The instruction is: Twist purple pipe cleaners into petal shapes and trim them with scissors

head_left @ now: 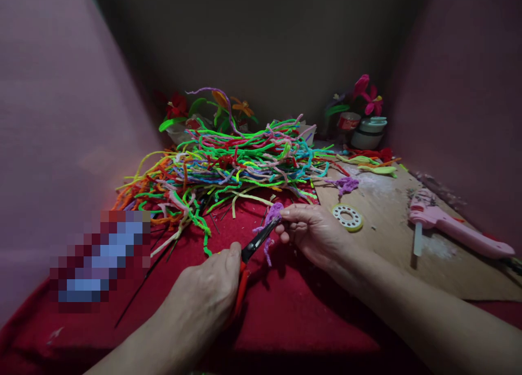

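Note:
My left hand [206, 288] is closed around the red handles of a pair of scissors [258, 243], whose dark blades point up and to the right. The blade tips lie against a bent purple pipe cleaner piece [274, 214], close to my right fingertips. With thumb and fingers, my right hand [312, 228] pinches that purple piece. Part of it dangles below the blades. Whether the blades are cutting into it cannot be made out.
A big heap of multicoloured pipe cleaners [253, 157] lies behind my hands on the red cloth [302, 326]. On the brown board [383, 211] at right are a tape roll [347, 217], a pink glue gun [457, 228] and another purple piece [347, 185]. Pipe cleaner flowers [369, 96] stand behind.

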The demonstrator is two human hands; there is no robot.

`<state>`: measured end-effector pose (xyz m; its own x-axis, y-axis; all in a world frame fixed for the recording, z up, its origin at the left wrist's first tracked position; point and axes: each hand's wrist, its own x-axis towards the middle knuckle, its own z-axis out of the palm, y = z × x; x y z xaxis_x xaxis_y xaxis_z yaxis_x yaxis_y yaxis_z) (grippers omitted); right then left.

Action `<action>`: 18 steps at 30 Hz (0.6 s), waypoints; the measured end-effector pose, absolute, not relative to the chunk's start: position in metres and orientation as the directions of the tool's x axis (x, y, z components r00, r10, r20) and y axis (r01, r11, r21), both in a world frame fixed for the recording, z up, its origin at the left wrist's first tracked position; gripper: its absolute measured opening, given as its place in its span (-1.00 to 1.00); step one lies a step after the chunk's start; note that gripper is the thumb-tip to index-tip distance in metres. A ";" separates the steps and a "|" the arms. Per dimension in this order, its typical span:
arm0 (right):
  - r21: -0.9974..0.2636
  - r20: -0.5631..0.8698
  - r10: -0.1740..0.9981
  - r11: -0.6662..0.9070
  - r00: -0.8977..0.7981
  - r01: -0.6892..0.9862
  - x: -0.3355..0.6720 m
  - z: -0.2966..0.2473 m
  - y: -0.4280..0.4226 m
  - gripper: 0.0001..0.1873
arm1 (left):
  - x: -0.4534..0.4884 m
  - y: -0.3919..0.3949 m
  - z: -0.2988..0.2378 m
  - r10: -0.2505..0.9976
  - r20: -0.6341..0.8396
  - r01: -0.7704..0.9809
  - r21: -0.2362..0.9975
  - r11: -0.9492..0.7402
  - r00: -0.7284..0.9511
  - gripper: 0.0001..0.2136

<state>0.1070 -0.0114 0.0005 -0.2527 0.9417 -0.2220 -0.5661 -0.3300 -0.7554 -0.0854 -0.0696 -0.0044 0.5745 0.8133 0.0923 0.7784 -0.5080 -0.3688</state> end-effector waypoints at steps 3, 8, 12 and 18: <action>-0.763 -0.218 0.941 -0.329 -0.258 -0.556 0.107 0.000 -0.011 -0.96 | -0.083 -0.070 -0.003 0.825 0.071 0.775 -0.395 -0.493 0.561 -0.63; -0.772 -0.199 0.935 -0.334 -0.294 -0.541 0.109 -0.001 -0.011 -0.95 | -0.080 -0.071 0.000 0.822 0.101 0.752 -0.479 -0.453 0.560 -0.58; -0.753 -0.237 0.916 -0.383 -0.323 -0.535 0.110 0.001 -0.009 -0.91 | -0.079 -0.072 -0.001 0.779 0.165 0.719 -0.533 -0.446 0.605 -0.58; -0.712 -0.309 0.890 -0.449 -0.334 -0.539 0.110 0.004 -0.007 -0.87 | -0.081 -0.072 0.004 0.779 0.146 0.693 -0.576 -0.434 0.609 -0.64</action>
